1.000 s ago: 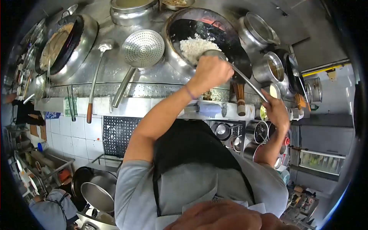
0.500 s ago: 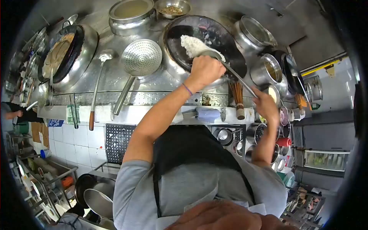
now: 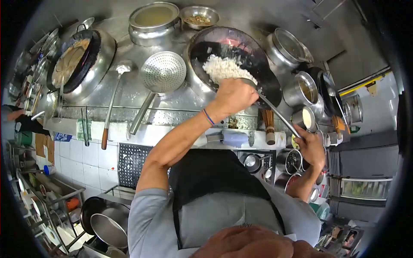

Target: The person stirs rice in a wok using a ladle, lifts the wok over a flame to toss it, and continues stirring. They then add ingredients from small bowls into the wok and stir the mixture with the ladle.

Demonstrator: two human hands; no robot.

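My left hand point(image 3: 236, 95) is a closed fist over the near side of a dark wok point(image 3: 269, 84), beside the ladle's bowl; what its fingers grip is hidden. My right hand point(image 3: 310, 146) is closed round the end of the long metal ladle point(image 3: 277, 112), lower right of the wok. The ladle slants up into the wok, its bowl partly hidden behind my left fist. White rice point(image 3: 223, 69) lies in loose grains in the wok, against the ladle's bowl.
Left of the wok are a perforated strainer point(image 3: 163, 72), a wooden-handled turner point(image 3: 112, 103) and another wok point(image 3: 97, 64) with brownish food. A bamboo brush point(image 3: 269, 127) stands at the counter edge. Metal pots point(image 3: 300, 89) are on the right. Another person's arm point(image 3: 16, 114) shows far left.
My right hand has moved down and slightly right with the ladle's handle. My left fist is slightly lower right in view. The rice looks looser and more spread; the whole view has shifted slightly.
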